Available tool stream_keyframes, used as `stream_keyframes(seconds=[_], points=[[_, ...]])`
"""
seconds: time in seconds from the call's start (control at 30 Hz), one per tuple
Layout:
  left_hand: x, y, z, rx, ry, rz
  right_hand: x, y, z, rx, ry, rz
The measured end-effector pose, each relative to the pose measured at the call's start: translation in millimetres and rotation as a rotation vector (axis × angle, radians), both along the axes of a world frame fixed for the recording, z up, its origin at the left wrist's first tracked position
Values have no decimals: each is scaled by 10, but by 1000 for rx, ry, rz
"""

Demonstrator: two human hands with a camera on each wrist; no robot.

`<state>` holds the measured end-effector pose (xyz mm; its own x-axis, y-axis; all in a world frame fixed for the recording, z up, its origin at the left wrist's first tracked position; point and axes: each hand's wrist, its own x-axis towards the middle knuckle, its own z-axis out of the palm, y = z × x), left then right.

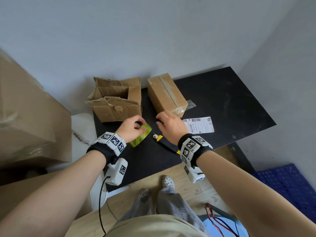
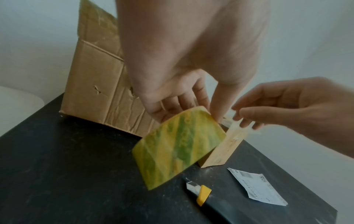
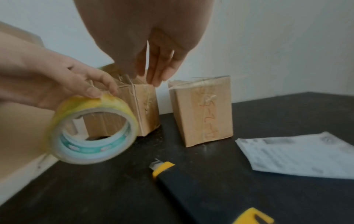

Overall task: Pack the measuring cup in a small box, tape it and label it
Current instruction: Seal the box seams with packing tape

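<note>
Over on the left of the black table (image 1: 222, 93), an open, battered carton (image 1: 116, 101) stands with its flaps up. Just in front of it, the left hand (image 1: 130, 129) has its grip curled round the yellow-green tape roll (image 1: 141, 135), held on edge above the table. Right beside it, the right hand (image 1: 168, 124) pinches at the roll's upper edge, apparently on the loose tape end, though blur hides it. Below lies the yellow-and-black utility knife (image 1: 164, 142). Behind the right hand sits the small box (image 1: 166, 94), flaps closed and taped along its seam. Furthest right, the shipping label (image 1: 200, 124) lies flat.
</note>
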<state>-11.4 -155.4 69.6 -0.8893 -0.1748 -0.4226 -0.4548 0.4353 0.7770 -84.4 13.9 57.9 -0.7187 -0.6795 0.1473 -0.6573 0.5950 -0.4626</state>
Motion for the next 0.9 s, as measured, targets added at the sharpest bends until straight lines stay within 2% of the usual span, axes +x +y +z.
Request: stream_keyframes(seconds=[0.13, 0.27, 0.4, 0.67, 0.9], points=[[80, 20, 113, 38, 41, -50, 116, -104, 28, -75, -340, -104], [178, 5, 154, 27, 43, -104, 204, -133, 22, -130, -497, -178], [287, -8, 131, -4, 42, -116, 305, -154, 26, -117, -561, -199], [426, -47, -6, -238, -62, -97, 486, -207, -23, -27, -694, -159], [473, -44, -53, -246, -11, -106, 478, -191, -99, -116, -849, -302]])
